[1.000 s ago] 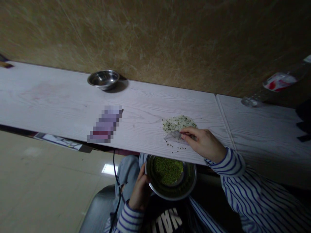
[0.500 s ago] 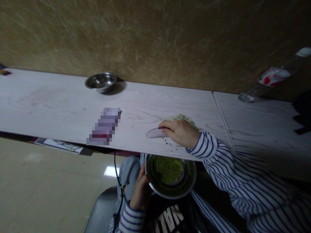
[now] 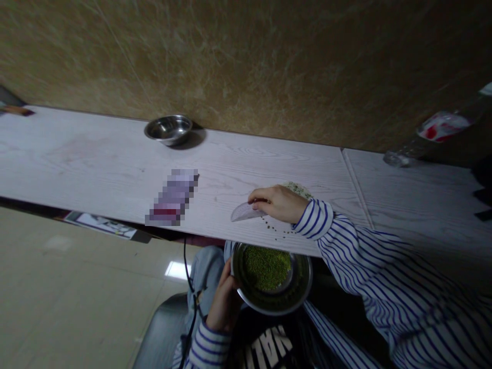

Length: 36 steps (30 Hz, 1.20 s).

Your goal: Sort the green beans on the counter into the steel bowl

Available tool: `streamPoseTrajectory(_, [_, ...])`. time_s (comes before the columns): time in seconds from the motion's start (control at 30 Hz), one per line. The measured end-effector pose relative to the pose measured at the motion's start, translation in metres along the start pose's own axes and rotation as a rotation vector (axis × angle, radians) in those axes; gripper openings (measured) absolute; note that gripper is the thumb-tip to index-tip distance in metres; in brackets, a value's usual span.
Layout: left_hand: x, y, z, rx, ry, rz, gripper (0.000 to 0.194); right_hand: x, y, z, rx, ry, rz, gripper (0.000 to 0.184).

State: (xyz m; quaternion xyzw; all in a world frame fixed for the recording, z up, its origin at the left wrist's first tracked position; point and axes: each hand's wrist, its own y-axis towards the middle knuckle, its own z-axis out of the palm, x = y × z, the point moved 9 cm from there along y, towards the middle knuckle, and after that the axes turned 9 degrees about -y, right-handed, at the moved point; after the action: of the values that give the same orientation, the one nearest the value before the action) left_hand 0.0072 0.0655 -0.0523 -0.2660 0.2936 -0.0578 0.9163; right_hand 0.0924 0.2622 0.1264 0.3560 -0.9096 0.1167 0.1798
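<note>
My right hand (image 3: 280,202) is closed on a clear plastic protractor (image 3: 245,211), its flat face tilted just over the table. Partly hidden behind that hand lies a pale pile of grains mixed with green beans (image 3: 298,189). A few loose beans (image 3: 271,226) are scattered between the hand and the table's front edge. Below this edge, my left hand (image 3: 226,294) grips the left rim of a steel bowl (image 3: 303,287). Green mung beans (image 3: 267,267) cover much of its bottom, and the bowl leans against the lap.
A small steel bowl (image 3: 168,129) stands by the wall on the pale wooden table (image 3: 96,154). In front of it lies a blurred-out, phone-shaped object (image 3: 172,199). A clear bottle (image 3: 434,130) is at the right. A black cable (image 3: 186,261) hangs below the table.
My right hand has shifted slightly left with the protractor, which is now turned a little more. The view has moved slightly. My left hand keeps its grip on the bowl.
</note>
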Motion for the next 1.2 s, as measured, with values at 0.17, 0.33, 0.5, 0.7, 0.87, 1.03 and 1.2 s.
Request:
streamPoseTrajectory(0.17, [0.001, -0.001, 0.001, -0.012, -0.008, 0.001, 0.047, -0.001, -0.005, 0.003, 0.087, 0.033, -0.055, 0.022])
streamPoseTrajectory(0.33, [0.003, -0.001, 0.0, -0.007, 0.024, -0.006, 0.049, 0.0, -0.012, 0.005, 0.146, 0.032, -0.109, 0.02])
streamPoseTrajectory(0.5, [0.004, -0.001, -0.001, 0.005, 0.028, -0.002, 0.051, 0.0, -0.02, 0.005, 0.171, 0.058, -0.133, 0.019])
streamPoseTrajectory(0.7, [0.005, -0.002, 0.001, 0.005, 0.029, -0.017, 0.058, -0.007, -0.03, 0.005, 0.179, 0.062, -0.094, 0.02])
streamPoseTrajectory(0.87, [0.006, -0.002, 0.003, 0.014, 0.043, -0.033, 0.062, -0.009, -0.042, -0.002, 0.146, 0.114, -0.081, 0.021])
streamPoseTrajectory(1.03, [0.007, -0.002, 0.004, 0.017, 0.049, -0.039, 0.054, -0.041, -0.073, -0.029, -0.076, 0.165, 0.077, 0.021])
streamPoseTrajectory(1.2, [0.009, 0.0, 0.003, 0.031, 0.07, -0.053, 0.053, -0.099, -0.125, -0.044, -0.328, 0.167, 0.305, 0.021])
